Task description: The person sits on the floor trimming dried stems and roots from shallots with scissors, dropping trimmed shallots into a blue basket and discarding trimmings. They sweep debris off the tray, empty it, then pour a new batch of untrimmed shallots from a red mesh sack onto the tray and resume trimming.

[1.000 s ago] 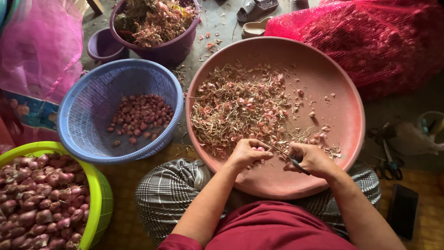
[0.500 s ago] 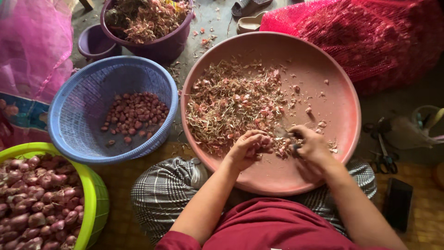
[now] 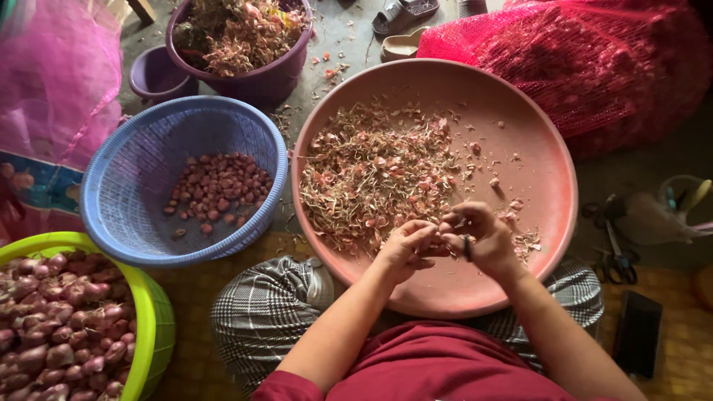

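Observation:
My left hand [image 3: 407, 245] and my right hand [image 3: 479, 236] meet over the near part of a large pink round tray [image 3: 542, 148]. The left fingers pinch a small shallot, mostly hidden between the two hands. A small dark-handled knife [image 3: 466, 246] sits in my right hand, only part of it showing. A heap of dry shallot peelings [image 3: 375, 171] covers the tray's left half. To the left stands a blue plastic basket [image 3: 134, 171] with peeled reddish shallots [image 3: 215, 191] in its bottom.
A green basin [image 3: 152, 312] of unpeeled shallots sits at the lower left. A purple tub of peelings [image 3: 241, 33] and a small purple cup [image 3: 157, 74] stand at the back. A red mesh sack [image 3: 594, 59] lies far right; scissors [image 3: 615, 256] and a dark phone [image 3: 639, 330] lie right.
My hands have drawn together and slid slightly up the tray. The right hand, which was apart from the left, now touches it around the shallot.

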